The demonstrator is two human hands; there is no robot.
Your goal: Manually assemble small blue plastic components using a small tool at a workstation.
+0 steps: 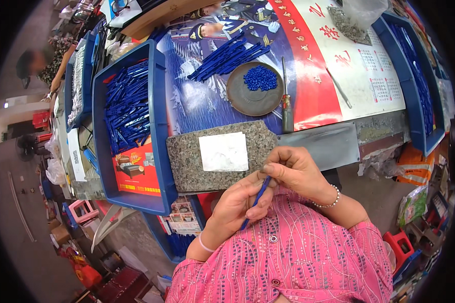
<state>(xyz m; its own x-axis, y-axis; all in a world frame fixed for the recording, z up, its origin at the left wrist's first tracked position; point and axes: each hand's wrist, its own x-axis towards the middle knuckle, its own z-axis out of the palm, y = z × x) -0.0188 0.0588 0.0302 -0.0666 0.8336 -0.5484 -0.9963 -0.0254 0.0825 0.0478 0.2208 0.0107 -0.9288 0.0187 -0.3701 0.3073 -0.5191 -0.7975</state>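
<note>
My left hand point(240, 202) is closed around a slim blue plastic stick point(262, 191), held at a slant in front of my chest. At the stick's upper end, my right hand point(298, 171) has its thumb and fingertips pressed together. Whatever lies between those fingertips is too small or hidden to tell. Just beyond my hands is a speckled stone slab point(184, 156) with a white sheet point(224, 152) on it. Behind it stands a round dark dish point(240, 103) with a heap of small blue pieces point(260, 79) in it.
A blue crate point(162, 131) of similar sticks stands at left, another blue bin point(414, 96) at far right. Loose blue sticks point(227, 56) lie behind the dish. A screwdriver point(287, 111) and a thin metal tool point(338, 87) rest on the poster-covered table. Another person point(60, 53) is at far left.
</note>
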